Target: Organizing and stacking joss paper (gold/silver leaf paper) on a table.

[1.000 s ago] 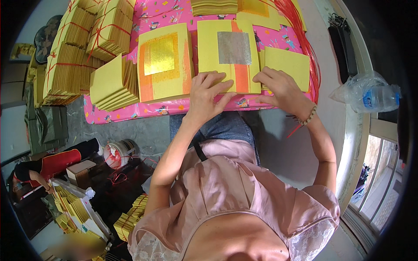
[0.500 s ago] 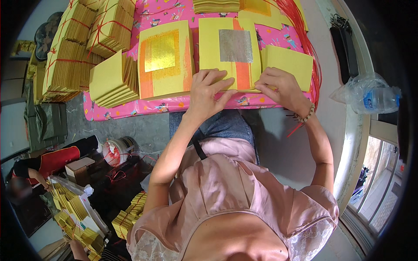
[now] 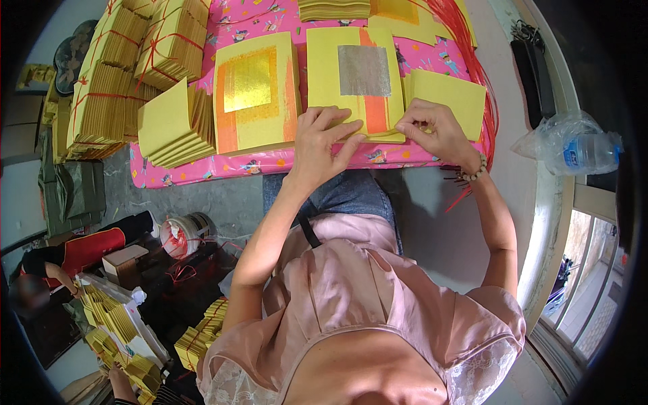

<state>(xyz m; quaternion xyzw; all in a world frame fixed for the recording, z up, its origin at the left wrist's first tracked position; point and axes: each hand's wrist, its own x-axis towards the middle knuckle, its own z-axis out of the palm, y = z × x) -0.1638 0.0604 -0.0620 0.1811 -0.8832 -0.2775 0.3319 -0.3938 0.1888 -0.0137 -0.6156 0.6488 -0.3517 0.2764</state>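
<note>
A stack of yellow paper sheets with an orange stripe and a silver foil square lies on the pink patterned cloth. My left hand presses flat on its near left corner. My right hand pinches the near right edge of the top sheet between thumb and fingers. Left of it lies a similar stack with a gold foil square. A plain yellow stack sits just right of my right hand.
Fanned yellow sheets and tied bundles of paper fill the left. A plastic water bottle lies at the right. Red string trails along the cloth's right edge. Another person and more yellow bundles are lower left.
Both hands stayed at the near edge of the silver-foil stack; my right hand's fingers have closed more onto the sheet's edge.
</note>
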